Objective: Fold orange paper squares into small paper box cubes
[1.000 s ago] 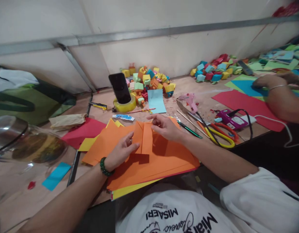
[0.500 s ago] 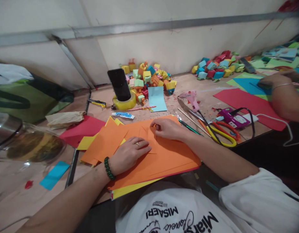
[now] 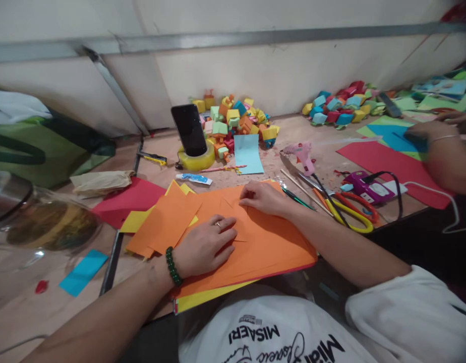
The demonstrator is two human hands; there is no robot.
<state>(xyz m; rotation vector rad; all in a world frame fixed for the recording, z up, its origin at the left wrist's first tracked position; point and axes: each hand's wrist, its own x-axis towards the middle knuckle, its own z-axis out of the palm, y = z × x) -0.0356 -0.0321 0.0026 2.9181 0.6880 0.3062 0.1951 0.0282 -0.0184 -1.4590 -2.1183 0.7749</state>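
My left hand [image 3: 208,247] lies open, palm down, on a stack of orange paper sheets [image 3: 274,242], its fingers slightly spread over a smaller orange piece of paper [image 3: 238,229]. At that piece's upper edge, my right hand [image 3: 264,198] is closed, with curled fingertips pinching the paper; the exact grip is partly hidden. Red and yellow sheets [image 3: 218,295] show beneath the orange stack. To the left, cut orange pieces [image 3: 165,217] lie on yellow ones.
Behind are a phone [image 3: 189,130] on a tape roll [image 3: 197,157], a pile of folded paper cubes [image 3: 233,121] and a glue tube [image 3: 195,179]. Scissors [image 3: 348,214] and a pink glue gun [image 3: 303,154] lie right. Another person's hand [image 3: 433,132] works far right. A glass jar [image 3: 51,222] is left.
The fingers of my left hand have spread a little more on the paper. My right hand has stayed at the piece's upper edge, its fingers slightly lower. The view has shifted slightly.
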